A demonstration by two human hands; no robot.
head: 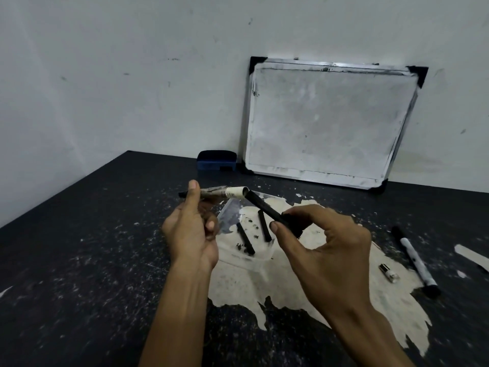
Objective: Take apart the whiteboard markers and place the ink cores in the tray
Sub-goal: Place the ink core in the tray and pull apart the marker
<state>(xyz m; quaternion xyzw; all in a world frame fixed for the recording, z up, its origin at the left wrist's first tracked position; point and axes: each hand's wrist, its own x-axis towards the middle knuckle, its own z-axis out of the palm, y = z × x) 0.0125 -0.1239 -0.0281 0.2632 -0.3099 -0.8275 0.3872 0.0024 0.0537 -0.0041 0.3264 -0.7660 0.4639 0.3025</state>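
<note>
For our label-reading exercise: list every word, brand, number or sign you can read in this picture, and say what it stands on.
No text can be read.
Marker barrel in the left hand: dark print, too blurred.
Marker on the table: smudged marks, illegible.
Whiteboard: wiped, only smears.
Eraser: no legible label.

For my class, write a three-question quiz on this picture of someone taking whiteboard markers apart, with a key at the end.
1. True or false: the left hand holds the marker barrel.
2. How many ink cores already lie in the clear tray?
A. none B. two C. four
3. Fill in: the right hand pinches the ink core, whose far end is at the barrel's open ____.

Key: 1. true. 2. B: one core and another. 3. end.
</note>
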